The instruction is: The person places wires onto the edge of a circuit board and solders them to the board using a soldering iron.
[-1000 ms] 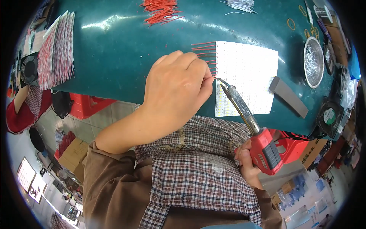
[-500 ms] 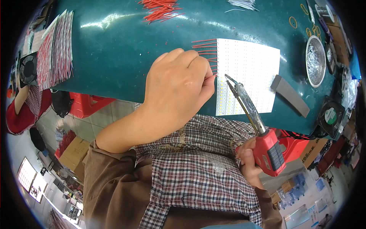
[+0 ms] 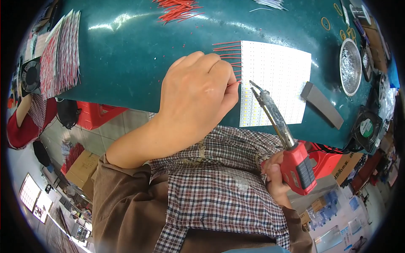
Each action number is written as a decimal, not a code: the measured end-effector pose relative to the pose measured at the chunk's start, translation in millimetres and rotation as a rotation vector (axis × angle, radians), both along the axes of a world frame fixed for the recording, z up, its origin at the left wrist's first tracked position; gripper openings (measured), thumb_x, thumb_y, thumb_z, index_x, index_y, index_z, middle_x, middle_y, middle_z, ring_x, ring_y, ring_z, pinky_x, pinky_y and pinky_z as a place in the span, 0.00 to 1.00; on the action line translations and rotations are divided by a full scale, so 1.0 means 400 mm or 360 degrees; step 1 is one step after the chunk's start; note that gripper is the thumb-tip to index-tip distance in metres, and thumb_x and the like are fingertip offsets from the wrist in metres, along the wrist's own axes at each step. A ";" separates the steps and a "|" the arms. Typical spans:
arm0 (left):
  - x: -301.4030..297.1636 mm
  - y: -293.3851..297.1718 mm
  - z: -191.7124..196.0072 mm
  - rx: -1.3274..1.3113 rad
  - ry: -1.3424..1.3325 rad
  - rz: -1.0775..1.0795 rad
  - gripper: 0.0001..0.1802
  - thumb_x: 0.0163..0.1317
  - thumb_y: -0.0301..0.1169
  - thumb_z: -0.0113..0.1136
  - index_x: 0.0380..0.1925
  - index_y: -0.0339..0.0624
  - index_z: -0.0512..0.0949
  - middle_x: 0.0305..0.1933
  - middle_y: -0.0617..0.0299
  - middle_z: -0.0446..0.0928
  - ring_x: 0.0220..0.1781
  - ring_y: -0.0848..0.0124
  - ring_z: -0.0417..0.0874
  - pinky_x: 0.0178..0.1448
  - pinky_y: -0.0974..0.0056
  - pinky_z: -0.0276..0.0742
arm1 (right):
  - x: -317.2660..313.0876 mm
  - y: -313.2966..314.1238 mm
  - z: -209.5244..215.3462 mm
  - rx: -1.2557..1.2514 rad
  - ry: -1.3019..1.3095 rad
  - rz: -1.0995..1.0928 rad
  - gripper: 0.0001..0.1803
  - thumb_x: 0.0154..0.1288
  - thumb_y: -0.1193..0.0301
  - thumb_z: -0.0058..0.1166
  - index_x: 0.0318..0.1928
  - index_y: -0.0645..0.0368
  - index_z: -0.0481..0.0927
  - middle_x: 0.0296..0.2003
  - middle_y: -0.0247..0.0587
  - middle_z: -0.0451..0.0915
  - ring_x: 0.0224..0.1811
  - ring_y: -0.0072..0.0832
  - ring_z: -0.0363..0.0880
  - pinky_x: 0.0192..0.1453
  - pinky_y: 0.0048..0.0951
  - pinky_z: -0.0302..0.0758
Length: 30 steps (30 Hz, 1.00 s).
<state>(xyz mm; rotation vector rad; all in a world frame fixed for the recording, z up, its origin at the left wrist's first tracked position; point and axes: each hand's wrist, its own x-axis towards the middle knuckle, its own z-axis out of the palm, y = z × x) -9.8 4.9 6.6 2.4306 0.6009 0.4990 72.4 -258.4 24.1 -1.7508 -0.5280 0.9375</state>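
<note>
My left hand point(image 3: 194, 92) is closed in a pinch at the left edge of a white LED board point(image 3: 278, 76). Between its thumb and forefinger shows the end of a red wire point(image 3: 238, 82), its tip at the board's edge. Several other red wires point(image 3: 228, 43) stick out leftward from that edge, farther up. My right hand point(image 3: 275, 175) grips the red handle of a soldering gun point(image 3: 298, 168). Its metal barrel slants up to the left, and the tip is over the board near its left edge, close to the pinched wire; whether it touches cannot be told.
Bundles of red wires point(image 3: 177, 9) and white wires point(image 3: 272, 4) lie at the far side of the green table point(image 3: 126, 59). Right of the board are a grey bar point(image 3: 322, 105), a metal bowl point(image 3: 350, 67) and a fan point(image 3: 366, 128). Wired strips point(image 3: 63, 55) hang over the left end, near another person's arm point(image 3: 23, 109).
The soldering gun's tip has shifted very slightly over the board. The board appears a touch farther right in view. My left hand keeps its pinch on the wire.
</note>
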 end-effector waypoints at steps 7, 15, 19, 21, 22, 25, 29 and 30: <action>-0.001 0.000 -0.002 -0.0006 -0.0010 0.0001 0.09 0.46 0.23 0.69 0.22 0.43 0.76 0.23 0.66 0.74 0.26 0.67 0.75 0.31 0.63 0.68 | -0.010 -0.007 -0.009 0.0137 0.0040 -0.0103 0.10 0.69 0.71 0.51 0.44 0.65 0.69 0.19 0.32 0.65 0.14 0.18 0.60 0.22 0.23 0.67; 0.000 0.002 0.010 0.0090 -0.0042 0.0001 0.08 0.49 0.23 0.69 0.25 0.43 0.77 0.26 0.66 0.75 0.27 0.67 0.75 0.32 0.63 0.69 | -0.009 -0.003 -0.007 0.0171 0.0037 -0.0139 0.13 0.69 0.70 0.52 0.47 0.66 0.68 0.18 0.31 0.64 0.14 0.17 0.60 0.21 0.23 0.66; -0.014 0.008 0.037 0.0099 -0.0041 -0.0021 0.07 0.51 0.25 0.70 0.29 0.43 0.80 0.28 0.65 0.78 0.27 0.67 0.74 0.32 0.65 0.69 | -0.005 -0.012 -0.009 0.0190 -0.0006 -0.0141 0.15 0.69 0.69 0.53 0.48 0.66 0.68 0.17 0.31 0.64 0.14 0.16 0.60 0.21 0.23 0.67; -0.020 0.006 0.033 0.0041 -0.0023 -0.0049 0.07 0.51 0.25 0.70 0.29 0.43 0.81 0.29 0.65 0.79 0.27 0.67 0.74 0.32 0.65 0.69 | -0.008 -0.012 -0.004 0.0172 0.0017 -0.0176 0.15 0.69 0.69 0.54 0.48 0.66 0.68 0.18 0.31 0.64 0.14 0.16 0.60 0.22 0.22 0.67; -0.023 0.004 0.030 -0.0016 -0.0006 -0.0075 0.06 0.51 0.26 0.70 0.29 0.43 0.82 0.30 0.65 0.79 0.27 0.67 0.74 0.32 0.66 0.68 | -0.010 -0.012 -0.002 0.0154 0.0040 -0.0208 0.15 0.69 0.69 0.54 0.48 0.65 0.68 0.18 0.31 0.65 0.14 0.16 0.60 0.22 0.22 0.67; -0.029 -0.003 0.022 -0.0046 0.0027 -0.0063 0.06 0.50 0.26 0.71 0.29 0.44 0.82 0.29 0.65 0.79 0.27 0.67 0.74 0.32 0.65 0.69 | -0.009 -0.034 -0.007 0.0106 0.0046 -0.0127 0.15 0.68 0.69 0.54 0.49 0.65 0.68 0.19 0.31 0.65 0.14 0.16 0.60 0.23 0.22 0.67; -0.024 0.000 0.004 0.0070 -0.0092 -0.0101 0.07 0.49 0.25 0.71 0.29 0.44 0.83 0.27 0.66 0.77 0.27 0.67 0.74 0.32 0.63 0.69 | -0.011 -0.033 -0.004 0.0116 0.0010 -0.0111 0.16 0.69 0.70 0.54 0.51 0.65 0.68 0.20 0.32 0.65 0.15 0.17 0.61 0.23 0.23 0.67; -0.024 0.001 0.001 0.0124 -0.0090 -0.0126 0.08 0.48 0.25 0.71 0.29 0.45 0.83 0.27 0.66 0.76 0.27 0.67 0.73 0.32 0.63 0.68 | -0.010 -0.037 -0.005 0.0123 0.0012 -0.0093 0.16 0.69 0.70 0.54 0.52 0.65 0.68 0.20 0.32 0.65 0.15 0.18 0.61 0.23 0.24 0.67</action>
